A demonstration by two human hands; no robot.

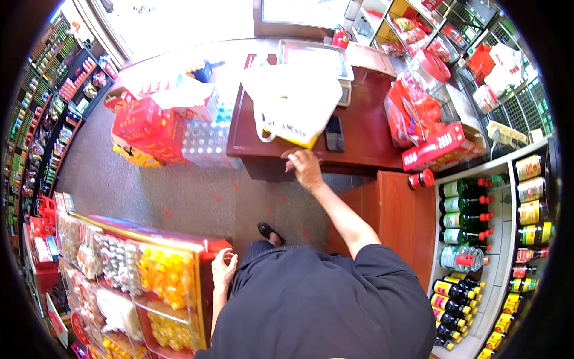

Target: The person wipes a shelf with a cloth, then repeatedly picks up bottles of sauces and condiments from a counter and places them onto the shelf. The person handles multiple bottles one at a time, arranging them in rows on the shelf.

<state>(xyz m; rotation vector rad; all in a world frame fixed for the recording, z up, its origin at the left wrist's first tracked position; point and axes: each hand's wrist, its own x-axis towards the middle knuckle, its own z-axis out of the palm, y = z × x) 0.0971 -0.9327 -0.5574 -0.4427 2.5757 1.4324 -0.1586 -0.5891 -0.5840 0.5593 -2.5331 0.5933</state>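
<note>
My right hand (306, 170) is reached out over the front edge of a dark red-brown desk (371, 128), its fingers apart and somewhat blurred; I see nothing held in it. Just beyond its fingertips a white plastic bag (293, 99) with a yellow lower corner lies on the desk. A dark phone (335, 134) rests to the right of the bag. Low at my left side, my left hand (224, 268) hangs with loosely bent fingers and nothing visible in them. It is beside the corner of a candy display (197, 287), close to a red piece of packaging (214, 248).
Red cartons (143, 122) and a pack of clear bottles (206, 142) stand on the floor left of the desk. Shelves of bottles (463, 221) line the right side. A red-lidded jar (421, 179) sits on a wooden cabinet (406, 221). Stocked shelves (54, 113) curve along the left.
</note>
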